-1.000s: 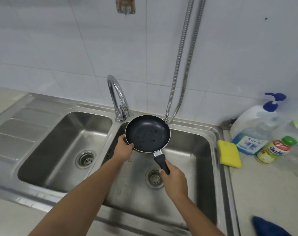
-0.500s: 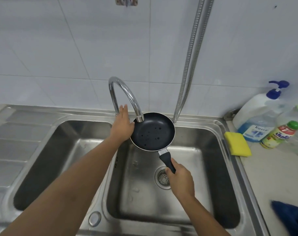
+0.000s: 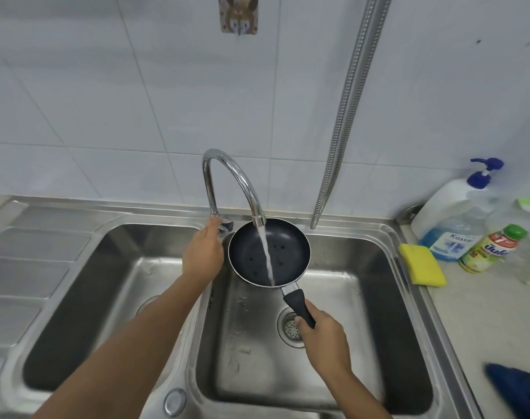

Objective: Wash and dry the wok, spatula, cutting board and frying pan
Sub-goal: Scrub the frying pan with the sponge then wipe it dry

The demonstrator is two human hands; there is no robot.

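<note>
Now that water is running from the tap [image 3: 227, 167], whose spout was dry half a second ago, you are rinsing the frying pan [image 3: 251, 252]. It is tilting over the right basin [image 3: 348, 313] of the sink, with the stream [image 3: 268, 261] striking its dark inside. Your right hand [image 3: 324, 334] is gripping the black handle, fingers wrapping round it. Your left hand [image 3: 203, 255], having left the pan's rim, is curling its fingers over the tap lever [image 3: 225, 225]. Washing of this pan is only beginning, I judge; the yellow sponge [image 3: 422, 264] is lying untouched beside the sink.
</note>
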